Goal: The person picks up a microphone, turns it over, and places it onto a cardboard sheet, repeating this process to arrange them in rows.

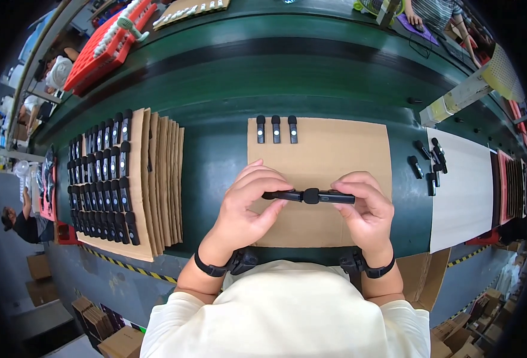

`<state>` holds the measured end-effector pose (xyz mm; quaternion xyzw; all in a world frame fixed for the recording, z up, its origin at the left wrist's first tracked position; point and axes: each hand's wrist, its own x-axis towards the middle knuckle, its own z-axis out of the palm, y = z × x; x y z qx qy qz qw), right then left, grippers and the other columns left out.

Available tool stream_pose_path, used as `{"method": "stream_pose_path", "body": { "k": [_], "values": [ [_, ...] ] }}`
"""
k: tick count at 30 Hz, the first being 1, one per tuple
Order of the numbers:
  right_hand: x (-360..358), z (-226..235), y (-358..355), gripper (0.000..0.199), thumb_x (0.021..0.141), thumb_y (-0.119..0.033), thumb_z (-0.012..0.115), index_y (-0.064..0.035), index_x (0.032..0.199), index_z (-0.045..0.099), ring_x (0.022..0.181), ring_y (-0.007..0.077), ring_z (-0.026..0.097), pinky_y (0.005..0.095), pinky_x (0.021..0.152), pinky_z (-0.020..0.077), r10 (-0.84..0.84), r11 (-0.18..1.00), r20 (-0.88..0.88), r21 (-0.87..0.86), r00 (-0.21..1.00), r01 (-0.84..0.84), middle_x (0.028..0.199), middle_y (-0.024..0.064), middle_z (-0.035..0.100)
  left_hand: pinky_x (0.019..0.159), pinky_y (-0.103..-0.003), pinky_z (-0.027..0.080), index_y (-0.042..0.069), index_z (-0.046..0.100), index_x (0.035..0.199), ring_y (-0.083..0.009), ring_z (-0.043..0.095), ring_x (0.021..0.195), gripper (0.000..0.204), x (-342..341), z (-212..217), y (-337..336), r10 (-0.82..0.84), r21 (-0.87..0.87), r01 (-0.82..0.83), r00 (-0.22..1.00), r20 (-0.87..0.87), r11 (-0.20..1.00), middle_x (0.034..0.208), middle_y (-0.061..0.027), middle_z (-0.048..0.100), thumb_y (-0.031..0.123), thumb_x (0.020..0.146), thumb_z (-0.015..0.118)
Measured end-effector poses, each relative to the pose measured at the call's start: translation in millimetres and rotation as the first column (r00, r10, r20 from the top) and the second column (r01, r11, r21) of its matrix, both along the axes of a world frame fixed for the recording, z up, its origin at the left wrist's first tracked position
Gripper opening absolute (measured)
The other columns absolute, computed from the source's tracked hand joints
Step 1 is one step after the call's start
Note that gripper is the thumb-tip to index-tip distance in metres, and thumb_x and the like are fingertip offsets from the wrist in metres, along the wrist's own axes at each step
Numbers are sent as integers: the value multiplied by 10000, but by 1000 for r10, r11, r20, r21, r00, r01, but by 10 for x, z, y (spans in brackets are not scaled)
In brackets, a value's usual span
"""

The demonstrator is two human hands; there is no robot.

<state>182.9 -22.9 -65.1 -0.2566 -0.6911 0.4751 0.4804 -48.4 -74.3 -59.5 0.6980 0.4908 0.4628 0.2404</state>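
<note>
My left hand (pixel 248 206) pinches a small black clip-on microphone (pixel 286 195) between thumb and fingers. In my right hand (pixel 366 209) is a second black clip-on microphone (pixel 335 197), gripped the same way, its round foam tip (pixel 311 196) toward the left. The two microphones lie nearly end to end, seeming to meet in the middle; whether they are joined I cannot tell. Both hands hover over a flat cardboard sheet (pixel 317 230). At its far left corner, three similar microphones (pixel 276 129) stand in a row, foam tips pointing away from me.
On the left, a stack of cardboard sheets (pixel 166 179) carries rows of black microphones (pixel 106 166). Several loose microphones (pixel 436 156) lie at right, partly on a white sheet (pixel 463 197). A red crate (pixel 105 53) stands far left. Across the green bench (pixel 311 65), another person's hand (pixel 414 19) shows.
</note>
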Motion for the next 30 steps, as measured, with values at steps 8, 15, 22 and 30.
{"method": "stream_pose_path", "body": {
  "k": [8, 15, 22, 30],
  "values": [
    [55, 72, 58, 342, 819, 83, 649, 64, 1161, 643, 928, 230, 578, 318, 837, 476, -1, 993, 159, 117, 987, -18, 1049, 136, 577, 1056, -447, 420, 15, 624, 1018, -259, 647, 1107, 255, 76, -213, 17, 54, -209, 20, 939, 340, 978, 1037, -127, 710, -96, 789, 637],
    [4, 109, 67, 382, 772, 88, 673, 34, 1150, 652, 898, 248, 597, 325, 775, 493, -59, 985, 304, 174, 951, 6, 1030, 151, 599, 1028, -410, 464, 0, 599, 1064, -281, 622, 1161, 243, 89, -306, 28, 12, -207, 79, 914, 406, 975, 1127, -155, 684, -97, 842, 606],
    [-248, 29, 85, 310, 717, 86, 710, -16, 1001, 638, 849, 313, 623, 382, 724, 508, -124, 916, 322, 401, 939, -16, 959, 133, 650, 999, -348, 498, -2, 600, 1082, -248, 630, 1155, 294, 181, -386, 69, -35, -190, 138, 885, 464, 972, 1167, -134, 678, -127, 817, 590],
    [-251, -4, 201, 285, 725, 61, 712, -27, 979, 617, 859, 311, 639, 384, 746, 516, -110, 924, 365, 379, 925, -40, 950, 123, 663, 995, -340, 503, -2, 588, 1088, -237, 630, 1142, 279, 212, -470, 155, 20, -251, 121, 870, 494, 961, 1180, -135, 670, -118, 834, 597]
  ]
}}
